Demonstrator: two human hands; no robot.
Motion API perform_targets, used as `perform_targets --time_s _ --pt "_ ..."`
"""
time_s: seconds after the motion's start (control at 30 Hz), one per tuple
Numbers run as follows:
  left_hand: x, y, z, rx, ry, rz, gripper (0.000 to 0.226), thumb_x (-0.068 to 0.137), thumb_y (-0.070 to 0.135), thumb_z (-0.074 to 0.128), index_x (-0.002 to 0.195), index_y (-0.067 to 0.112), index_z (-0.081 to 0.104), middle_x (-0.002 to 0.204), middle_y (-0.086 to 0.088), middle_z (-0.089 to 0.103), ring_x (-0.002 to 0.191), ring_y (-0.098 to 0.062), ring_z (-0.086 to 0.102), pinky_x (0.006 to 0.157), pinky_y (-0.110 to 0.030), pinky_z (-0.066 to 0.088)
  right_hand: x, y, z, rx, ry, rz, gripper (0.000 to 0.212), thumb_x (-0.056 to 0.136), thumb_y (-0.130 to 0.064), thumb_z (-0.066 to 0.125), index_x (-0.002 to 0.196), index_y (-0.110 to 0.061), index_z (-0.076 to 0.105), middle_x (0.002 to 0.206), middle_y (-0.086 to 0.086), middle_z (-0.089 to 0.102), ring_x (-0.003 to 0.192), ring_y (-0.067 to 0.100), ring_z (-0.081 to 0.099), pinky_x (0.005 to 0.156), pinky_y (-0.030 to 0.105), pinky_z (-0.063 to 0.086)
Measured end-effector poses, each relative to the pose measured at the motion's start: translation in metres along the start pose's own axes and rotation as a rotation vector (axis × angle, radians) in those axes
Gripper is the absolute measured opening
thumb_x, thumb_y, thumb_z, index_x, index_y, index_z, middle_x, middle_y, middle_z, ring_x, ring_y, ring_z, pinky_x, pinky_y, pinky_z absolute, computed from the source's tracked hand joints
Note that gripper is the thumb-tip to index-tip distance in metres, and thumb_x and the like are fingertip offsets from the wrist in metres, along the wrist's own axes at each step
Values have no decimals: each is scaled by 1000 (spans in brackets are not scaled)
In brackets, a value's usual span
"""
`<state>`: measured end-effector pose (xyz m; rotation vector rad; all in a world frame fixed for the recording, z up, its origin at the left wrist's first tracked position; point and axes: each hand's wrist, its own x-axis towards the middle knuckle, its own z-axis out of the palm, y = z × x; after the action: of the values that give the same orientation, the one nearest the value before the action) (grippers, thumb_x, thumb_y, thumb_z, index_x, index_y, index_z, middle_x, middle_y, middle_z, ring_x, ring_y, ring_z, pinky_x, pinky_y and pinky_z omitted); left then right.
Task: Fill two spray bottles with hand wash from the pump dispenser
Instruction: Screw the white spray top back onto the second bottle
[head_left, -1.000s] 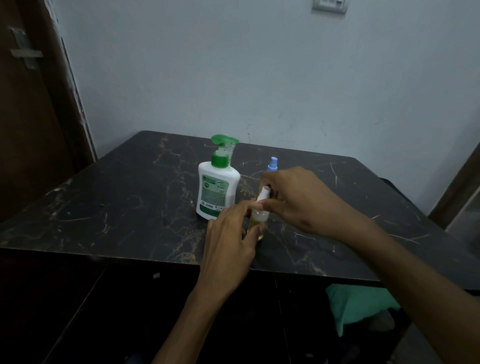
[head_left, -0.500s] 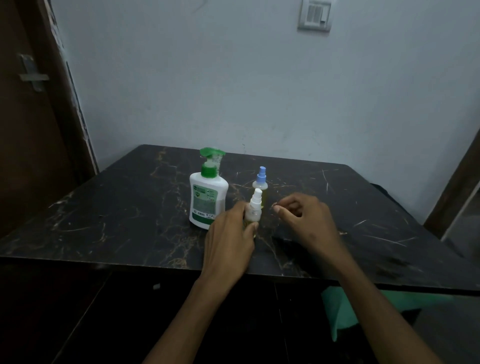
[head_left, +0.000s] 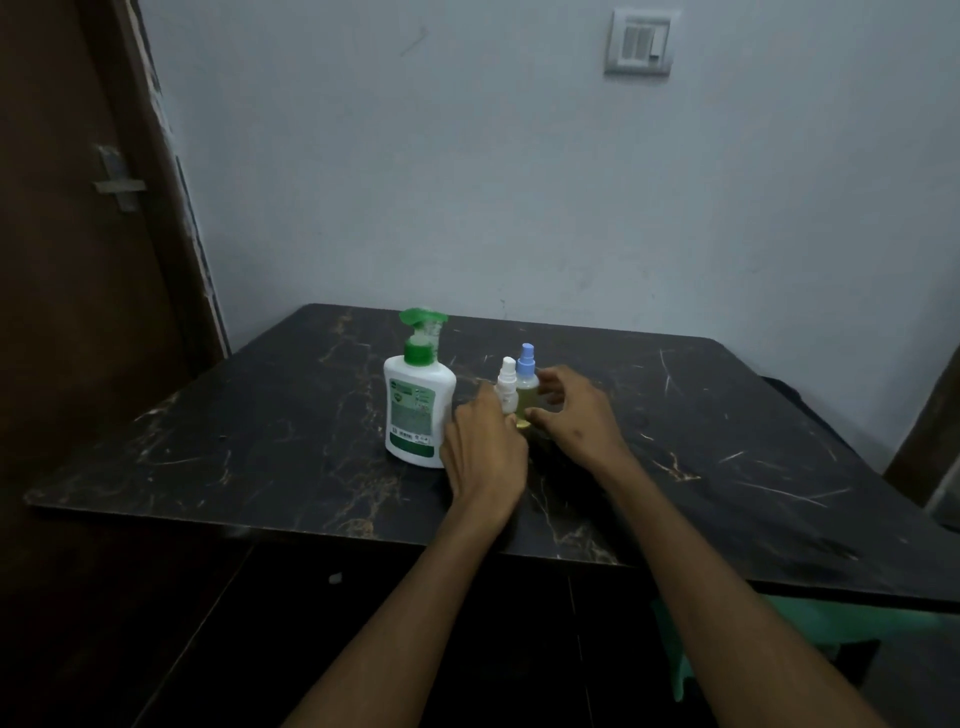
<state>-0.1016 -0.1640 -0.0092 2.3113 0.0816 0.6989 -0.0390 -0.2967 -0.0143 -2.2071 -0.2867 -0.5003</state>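
Two capped spray bottles, white-topped (head_left: 506, 383) and blue-topped (head_left: 527, 382), stood touching beside pump dispenser (head_left: 417, 410) on counter (head_left: 727, 441); left hand (head_left: 483, 452) gripped the white, right hand (head_left: 574, 415) loosely cupped the blue: crowded fingers risked toppling either.

white-capped bottle (head_left: 507, 385) base hidden behind left hand (head_left: 485, 454)

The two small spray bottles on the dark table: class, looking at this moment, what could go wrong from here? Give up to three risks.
1. The white-capped bottle and blue-capped bottle are narrow and stand close together; the left hand or right hand could knock one over, perhaps toppling the other.
2. The pump dispenser stands right beside the left hand, so a sideways move might bump it.
3. The room is dim, so a leak on the dark table might go unnoticed.
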Motion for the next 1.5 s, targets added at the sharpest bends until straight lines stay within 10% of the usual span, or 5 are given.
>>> perform_targets --time_s 0.77,1.07,1.5 --pt "17 -2 11 21 -30 31 18 100 24 67 117 18 62 114 -5 74 105 -28 70 82 -38 52 -12 19 -13 -8 5 -62 34 82 -21 82 114 -20 69 103 -10 72 90 -1 63 75 11 46" --pt "17 -7 16 8 -32 66 24 99 26 69 123 22 62 118 -1 74 108 -23 70 86 -36 53 -17 25 -8 -13 33 -69 40 83 -26 81 120 -28 67 109 -14 70 102 7 63 91 41 56" --pt "18 -6 18 24 -25 40 35 100 26 69 134 22 62 129 -1 72 116 -22 69 87 -30 45 -16 25 -4 -86 46 -69 44 83 -31 81 123 -27 65 110 -11 69 105 9 59 91 38 55"
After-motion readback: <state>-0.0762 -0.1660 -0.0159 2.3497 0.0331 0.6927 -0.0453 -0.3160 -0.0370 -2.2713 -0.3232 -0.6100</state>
